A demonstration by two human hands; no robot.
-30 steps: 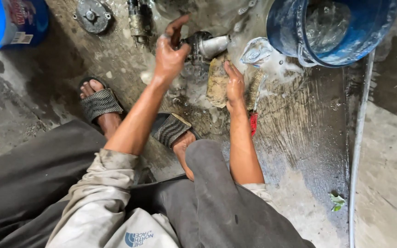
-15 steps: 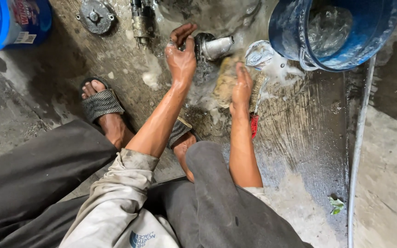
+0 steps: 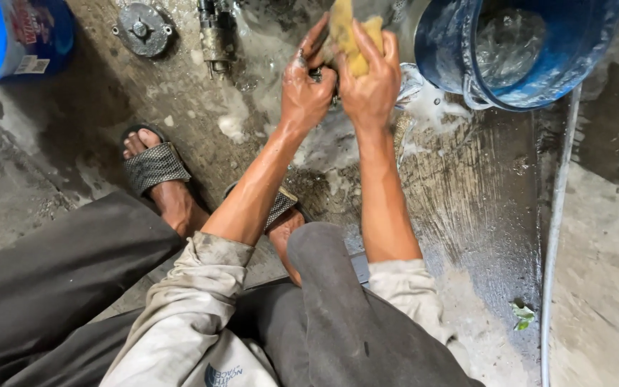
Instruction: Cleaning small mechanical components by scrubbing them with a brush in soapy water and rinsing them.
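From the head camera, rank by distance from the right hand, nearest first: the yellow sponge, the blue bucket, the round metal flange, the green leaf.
1. yellow sponge, gripped in the right hand.
2. blue bucket, just to its right.
3. round metal flange, far upper left.
4. green leaf, lower right by the hose.

Floor: wet, grimy concrete floor (image 3: pixel 467 215), scratched and streaked with soapy foam.
Top left: blue plastic container (image 3: pixel 16 36) standing on it.
Top middle: round metal flange (image 3: pixel 142 29) and, beside it, a dark metal engine part (image 3: pixel 216 32), both lying flat.
Top right: blue bucket (image 3: pixel 524 50).
Right: pale hose (image 3: pixel 557 236) running down it.
Lower right: small green leaf (image 3: pixel 521 314).
Left: two sandalled feet.
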